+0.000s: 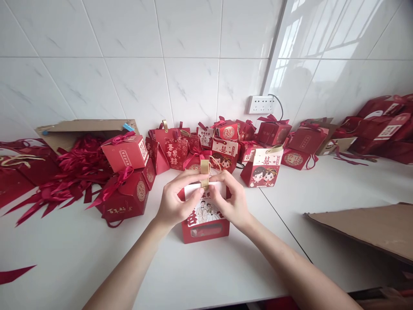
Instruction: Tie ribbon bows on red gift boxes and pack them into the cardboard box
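A red and white gift box [206,213] with a printed couple and a clear window low on its front stands upright on the white table [180,275]. From its top rises a gold ribbon loop [204,167]. My left hand [180,196] pinches the left side of the ribbon at the box's top edge, thumb in front. On the other side my right hand [230,198] pinches the same spot, its fingertips close to the left ones. Both hands cover parts of the box's upper front.
Several finished-looking red boxes [226,150] line the tiled wall. At left, red ribbon bows [80,161] spill from a cardboard box [87,125], beside stacked red boxes [124,196]. A printed box [263,170] stands to the right. Cardboard [371,224] lies at the right edge; a socket [260,104] is on the wall.
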Demonstrator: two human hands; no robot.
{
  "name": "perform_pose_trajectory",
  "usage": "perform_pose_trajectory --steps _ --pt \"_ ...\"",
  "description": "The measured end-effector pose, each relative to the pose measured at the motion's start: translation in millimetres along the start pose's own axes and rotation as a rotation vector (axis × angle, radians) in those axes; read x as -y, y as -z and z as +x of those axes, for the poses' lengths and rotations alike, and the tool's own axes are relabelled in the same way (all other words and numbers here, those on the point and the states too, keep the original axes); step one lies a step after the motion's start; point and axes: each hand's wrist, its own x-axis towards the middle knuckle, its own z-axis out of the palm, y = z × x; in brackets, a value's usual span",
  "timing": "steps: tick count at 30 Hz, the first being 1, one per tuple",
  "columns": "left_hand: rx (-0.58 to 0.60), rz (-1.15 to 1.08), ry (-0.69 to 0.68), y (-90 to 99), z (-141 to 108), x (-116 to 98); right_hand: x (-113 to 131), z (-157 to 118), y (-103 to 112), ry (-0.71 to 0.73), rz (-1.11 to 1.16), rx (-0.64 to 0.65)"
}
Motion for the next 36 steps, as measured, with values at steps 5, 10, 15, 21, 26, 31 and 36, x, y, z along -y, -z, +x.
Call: perform_pose_trajectory --steps 5,10,15,21,26,31,36 --pt "-0.015 -0.001 0.04 -1.0 -1.4 2.3 1.3 1.0 0.2 -0.041 0.03 0.012" --pt "-0.022 -0.015 0.073 -1.3 -1.3 3.9 0.6 1.8 0.4 -0.041 0.053 0.03" --pt "-0.02 -0.03 0.123 -0.9 -1.0 5.1 0.3 2.2 1.5 -0.092 0.041 0.047" --pt "-0.028 -0.044 0.143 -1.2 -1.5 4.1 -0.1 4.4 5.0 -0.099 0.073 0.093" --pt "-0.027 -0.053 0.134 -2.1 -1.1 3.7 -0.9 3.5 4.5 -0.079 0.081 0.089" --pt "-0.025 -0.049 0.125 -1.2 -1.5 5.1 2.4 3.1 3.0 -0.167 0.075 0.073" --pt "-0.032 -0.039 0.118 -1.8 -1.9 4.4 6.9 6.9 4.3 -0.265 0.118 0.093"
